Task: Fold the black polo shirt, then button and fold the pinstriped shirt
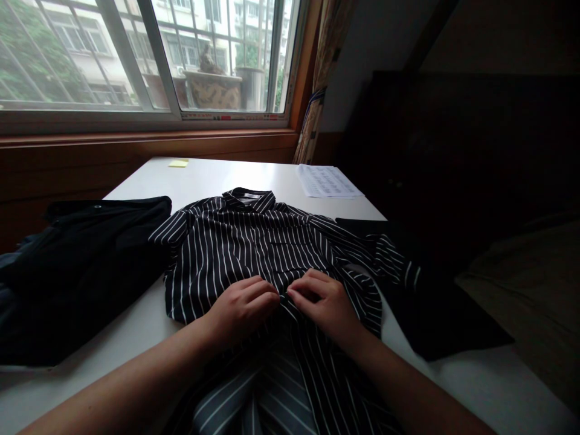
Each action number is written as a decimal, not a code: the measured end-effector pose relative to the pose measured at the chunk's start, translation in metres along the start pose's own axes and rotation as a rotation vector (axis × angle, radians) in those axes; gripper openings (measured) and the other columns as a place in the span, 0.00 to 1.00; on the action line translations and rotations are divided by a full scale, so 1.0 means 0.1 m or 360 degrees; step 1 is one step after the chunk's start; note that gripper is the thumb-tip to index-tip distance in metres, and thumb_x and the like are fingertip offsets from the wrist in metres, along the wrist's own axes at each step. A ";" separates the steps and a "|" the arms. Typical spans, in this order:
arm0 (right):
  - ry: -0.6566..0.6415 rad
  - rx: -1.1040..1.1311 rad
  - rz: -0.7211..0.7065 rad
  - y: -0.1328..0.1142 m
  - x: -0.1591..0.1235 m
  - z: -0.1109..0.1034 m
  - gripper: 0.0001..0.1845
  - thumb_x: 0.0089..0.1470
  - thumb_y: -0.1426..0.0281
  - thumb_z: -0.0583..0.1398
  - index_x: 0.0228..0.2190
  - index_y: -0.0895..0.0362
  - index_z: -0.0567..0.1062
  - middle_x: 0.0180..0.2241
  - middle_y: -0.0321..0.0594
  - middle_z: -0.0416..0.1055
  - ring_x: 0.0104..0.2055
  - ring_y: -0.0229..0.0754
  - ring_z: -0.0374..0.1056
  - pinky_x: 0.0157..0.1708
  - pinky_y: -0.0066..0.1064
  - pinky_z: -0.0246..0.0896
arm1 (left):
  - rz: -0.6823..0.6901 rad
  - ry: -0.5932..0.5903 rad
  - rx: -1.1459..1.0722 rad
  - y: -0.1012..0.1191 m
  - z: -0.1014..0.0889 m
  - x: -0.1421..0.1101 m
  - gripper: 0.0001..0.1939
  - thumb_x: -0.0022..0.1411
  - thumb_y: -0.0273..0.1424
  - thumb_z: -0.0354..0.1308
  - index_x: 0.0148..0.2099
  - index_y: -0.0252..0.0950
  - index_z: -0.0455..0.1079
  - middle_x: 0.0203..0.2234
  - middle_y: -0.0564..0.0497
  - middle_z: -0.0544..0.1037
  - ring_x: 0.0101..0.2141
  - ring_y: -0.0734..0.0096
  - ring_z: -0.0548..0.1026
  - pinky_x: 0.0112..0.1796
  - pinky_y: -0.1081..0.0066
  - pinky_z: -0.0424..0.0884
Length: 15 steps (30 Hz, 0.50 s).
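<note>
A black shirt with thin white stripes (254, 241) lies front up on the white table (212, 175), collar toward the window. My left hand (242, 308) and my right hand (324, 302) rest on its front near the middle. Both have their fingers curled and pinched on the shirt's front edges, fingertips nearly touching each other. The lower part of the shirt runs toward me between my forearms.
A pile of dark clothes (77, 266) lies at the left of the table. Another dark garment (435, 308) lies at the right. A printed sheet (326, 180) and a yellow note (178, 162) sit at the far edge below the window.
</note>
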State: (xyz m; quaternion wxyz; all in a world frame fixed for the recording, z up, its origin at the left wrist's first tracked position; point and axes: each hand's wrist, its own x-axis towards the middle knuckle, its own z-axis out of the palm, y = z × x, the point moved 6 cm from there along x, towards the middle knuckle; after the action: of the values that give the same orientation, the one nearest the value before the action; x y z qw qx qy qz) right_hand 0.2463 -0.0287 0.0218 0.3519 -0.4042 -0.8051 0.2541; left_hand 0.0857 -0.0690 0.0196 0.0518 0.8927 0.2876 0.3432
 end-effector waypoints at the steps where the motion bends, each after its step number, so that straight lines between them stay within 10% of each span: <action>1: -0.0005 -0.0006 0.0017 0.01 0.00 0.00 0.04 0.56 0.74 0.63 0.30 0.54 0.78 0.29 0.35 0.71 0.31 0.38 0.68 0.33 0.30 0.63 | -0.0004 0.0010 -0.0001 0.00 0.00 0.00 0.04 0.70 0.23 0.52 0.45 0.33 0.67 0.37 0.48 0.76 0.36 0.69 0.73 0.37 0.68 0.73; 15: -0.0223 0.0110 -0.0172 -0.10 -0.05 0.06 0.13 0.54 0.67 0.68 0.42 0.53 0.78 0.37 0.37 0.72 0.36 0.39 0.69 0.37 0.31 0.66 | -0.0043 0.0110 0.0063 -0.02 -0.05 0.01 0.04 0.70 0.25 0.52 0.40 0.35 0.67 0.34 0.49 0.76 0.33 0.70 0.72 0.34 0.69 0.72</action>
State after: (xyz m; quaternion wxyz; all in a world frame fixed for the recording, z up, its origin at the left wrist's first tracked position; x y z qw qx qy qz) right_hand 0.2387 -0.0389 0.0235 0.3217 -0.3289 -0.8392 0.2900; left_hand 0.0818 -0.0680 0.0236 0.0288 0.8771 0.3080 0.3673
